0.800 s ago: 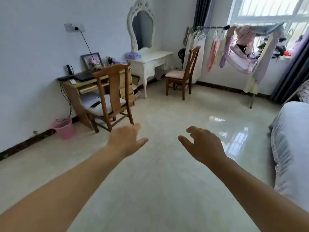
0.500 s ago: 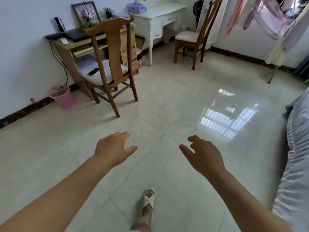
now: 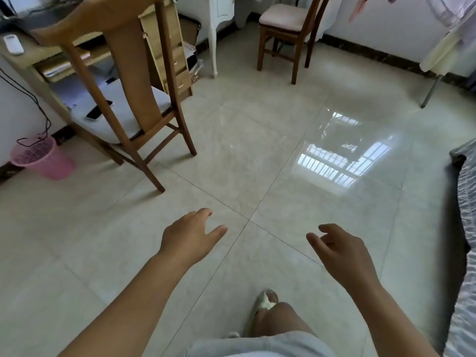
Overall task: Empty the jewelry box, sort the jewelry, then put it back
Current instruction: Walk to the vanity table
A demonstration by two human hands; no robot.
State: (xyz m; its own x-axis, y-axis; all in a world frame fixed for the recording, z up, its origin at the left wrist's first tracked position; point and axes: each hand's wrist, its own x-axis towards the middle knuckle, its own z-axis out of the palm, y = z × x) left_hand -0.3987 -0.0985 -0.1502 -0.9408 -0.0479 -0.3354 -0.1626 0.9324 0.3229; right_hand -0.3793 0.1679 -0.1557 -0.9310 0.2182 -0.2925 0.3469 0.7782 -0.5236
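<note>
Jewelry box lies outside our view. Our left hand (image 3: 189, 239) and right hand (image 3: 341, 249) hover empty over the tiled floor (image 3: 257, 155), fingers loosely spread. Ahead stand a wooden chair (image 3: 123, 81), a worktop (image 3: 38, 56) and a pink bin (image 3: 41, 158).

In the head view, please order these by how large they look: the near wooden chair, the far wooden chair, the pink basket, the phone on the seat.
1. Near wooden chair
2. Far wooden chair, cut off by the top edge
3. Pink basket
4. Phone

The near chair partly looks larger because it is closer to the camera.
</note>
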